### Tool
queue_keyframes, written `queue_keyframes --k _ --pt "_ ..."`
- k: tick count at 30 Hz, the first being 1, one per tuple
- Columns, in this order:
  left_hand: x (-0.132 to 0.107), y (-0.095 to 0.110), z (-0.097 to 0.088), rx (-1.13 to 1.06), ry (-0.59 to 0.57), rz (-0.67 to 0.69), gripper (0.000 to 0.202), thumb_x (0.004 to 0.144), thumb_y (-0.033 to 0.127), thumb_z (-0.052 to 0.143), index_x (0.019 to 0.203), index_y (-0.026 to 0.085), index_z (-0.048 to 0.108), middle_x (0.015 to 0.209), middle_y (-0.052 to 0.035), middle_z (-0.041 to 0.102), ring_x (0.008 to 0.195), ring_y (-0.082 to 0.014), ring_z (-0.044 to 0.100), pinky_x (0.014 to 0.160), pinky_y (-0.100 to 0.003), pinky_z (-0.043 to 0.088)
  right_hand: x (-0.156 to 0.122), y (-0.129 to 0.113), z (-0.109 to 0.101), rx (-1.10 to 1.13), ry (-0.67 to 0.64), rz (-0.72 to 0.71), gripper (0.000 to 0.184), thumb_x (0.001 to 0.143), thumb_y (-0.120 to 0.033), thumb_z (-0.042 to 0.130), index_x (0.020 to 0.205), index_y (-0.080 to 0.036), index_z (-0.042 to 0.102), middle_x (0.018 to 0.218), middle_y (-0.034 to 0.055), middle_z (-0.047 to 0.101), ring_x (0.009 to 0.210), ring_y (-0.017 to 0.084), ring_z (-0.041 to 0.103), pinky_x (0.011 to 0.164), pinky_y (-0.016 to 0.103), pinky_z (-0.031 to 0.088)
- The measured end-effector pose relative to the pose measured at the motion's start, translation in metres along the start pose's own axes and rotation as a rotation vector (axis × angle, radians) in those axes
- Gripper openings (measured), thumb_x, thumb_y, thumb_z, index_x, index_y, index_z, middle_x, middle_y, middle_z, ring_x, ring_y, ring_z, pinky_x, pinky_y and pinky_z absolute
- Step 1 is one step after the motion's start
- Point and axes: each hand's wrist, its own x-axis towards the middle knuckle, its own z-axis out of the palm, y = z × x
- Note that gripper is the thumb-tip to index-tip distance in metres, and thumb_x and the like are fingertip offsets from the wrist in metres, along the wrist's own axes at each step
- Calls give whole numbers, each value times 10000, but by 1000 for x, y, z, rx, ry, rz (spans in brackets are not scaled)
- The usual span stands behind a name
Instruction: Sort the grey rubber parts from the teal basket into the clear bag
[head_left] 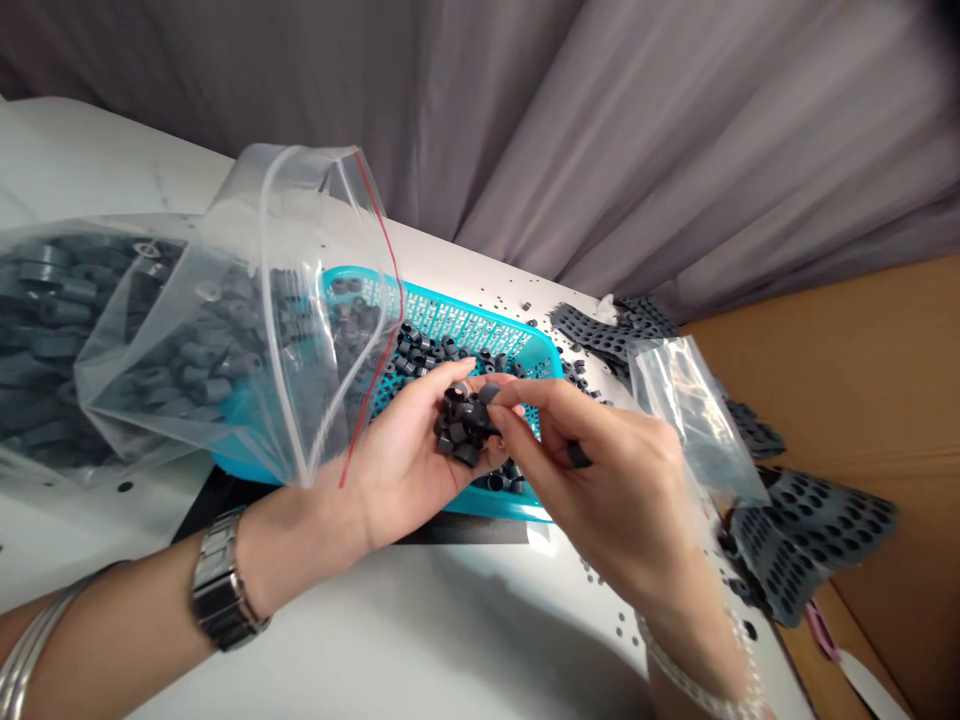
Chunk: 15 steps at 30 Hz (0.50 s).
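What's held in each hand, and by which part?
Left hand: a pile of short, dark-grey, plastic-looking cylinders, cupped in the palm. Right hand: one such piece pinched by its side between thumb and forefinger, another tucked under the curled fingers.

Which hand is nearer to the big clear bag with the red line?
Left. The left hand is just beside the open end of the bag, cupping dark pieces; the right hand is farther off, across the left palm from it.
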Motion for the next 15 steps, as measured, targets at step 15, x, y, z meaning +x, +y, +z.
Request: queue_keyframes --k 15 --pt "5 -2 -2 58 32 93 120 837 30 583 840 42 702 761 -39 638 569 -39 560 481 -134 469 8 13 -13 170 -130 185 107 876 -183 582 825 -160 673 489 -95 304 427 50 278 444 210 257"
